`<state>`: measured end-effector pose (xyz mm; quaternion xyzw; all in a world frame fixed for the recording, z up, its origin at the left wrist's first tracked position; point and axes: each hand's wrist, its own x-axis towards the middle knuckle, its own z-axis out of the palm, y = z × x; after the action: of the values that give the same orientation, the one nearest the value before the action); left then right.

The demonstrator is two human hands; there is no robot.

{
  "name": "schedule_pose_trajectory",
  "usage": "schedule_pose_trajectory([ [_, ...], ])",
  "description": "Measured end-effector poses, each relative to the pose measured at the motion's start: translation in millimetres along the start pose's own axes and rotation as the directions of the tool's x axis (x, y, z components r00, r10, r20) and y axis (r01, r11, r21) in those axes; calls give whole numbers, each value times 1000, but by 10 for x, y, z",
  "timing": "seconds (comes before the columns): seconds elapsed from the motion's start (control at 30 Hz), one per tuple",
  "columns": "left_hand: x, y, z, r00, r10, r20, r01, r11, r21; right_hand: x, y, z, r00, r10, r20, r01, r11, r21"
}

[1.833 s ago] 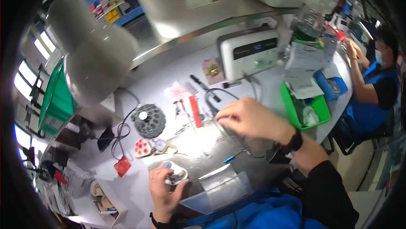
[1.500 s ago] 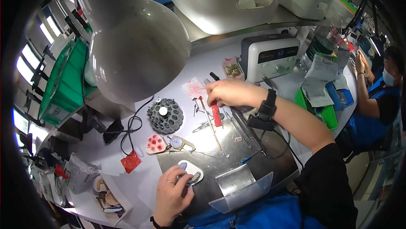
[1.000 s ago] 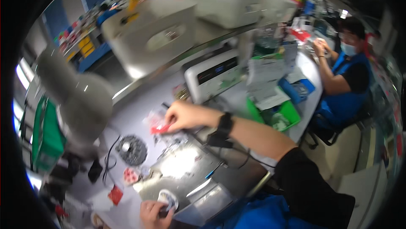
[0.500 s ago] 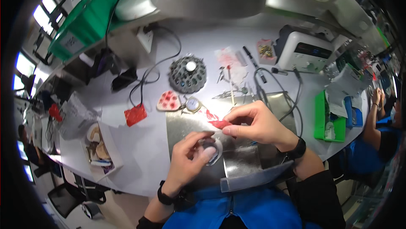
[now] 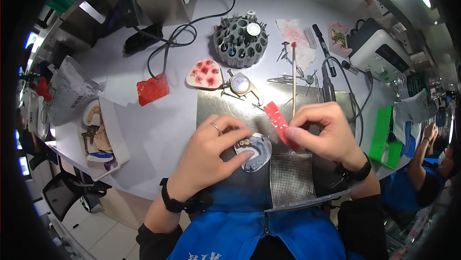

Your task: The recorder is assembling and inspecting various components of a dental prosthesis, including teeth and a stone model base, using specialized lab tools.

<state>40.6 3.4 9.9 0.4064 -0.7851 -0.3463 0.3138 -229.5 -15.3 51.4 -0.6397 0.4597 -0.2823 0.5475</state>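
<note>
My left hand [image 5: 209, 152] curls its thumb and fingers around the left edge of a grey dental model [image 5: 260, 153] with a white base. Two yellowish teeth show on the model near my fingertips. In my right hand [image 5: 324, 133], thumb and forefinger pinch a thin red strip [image 5: 275, 117] with pale worn patches. The strip stands up and leftward from the pinch, just right of the model and apart from it. Beneath both hands lies a metal plate [image 5: 216, 108], with a perforated metal mesh [image 5: 292, 178] near its front edge.
Farther back are a dial gauge [image 5: 240, 85], a red-spotted white palette [image 5: 205, 74] and a grey bur holder [image 5: 239, 44]. A red sheet [image 5: 153, 91] lies left. A white box [image 5: 117, 147] holds dental models. Rightward stand a handpiece [image 5: 328, 87], control unit [image 5: 379, 51] and green tray [image 5: 387, 140].
The view has shifted, bringing the table closer. The red strip, bunched at my right fingertips before, now extends upward. More of the dental model's upper side shows beside my left hand.
</note>
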Motion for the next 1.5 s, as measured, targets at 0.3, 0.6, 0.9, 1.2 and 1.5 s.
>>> schedule_pose_trajectory([
  [0.3,27,-24,327,967,29,-251,3,992,126,166,227,315,945,-327,-30,315,929,-195],
  [0.6,8,-59,303,975,26,-219,-6,995,95,130,211,436,949,-306,-75,280,928,-248],
  [0.9,1,-156,322,962,140,-234,-112,985,129,162,238,445,962,-268,-47,251,941,-227],
  [1.2,18,-145,321,960,140,-244,-107,984,141,172,243,424,969,-245,-36,232,949,-215],
  [1.5,6,-149,320,965,144,-221,-112,982,150,167,235,423,976,-218,-24,210,961,-180],
])
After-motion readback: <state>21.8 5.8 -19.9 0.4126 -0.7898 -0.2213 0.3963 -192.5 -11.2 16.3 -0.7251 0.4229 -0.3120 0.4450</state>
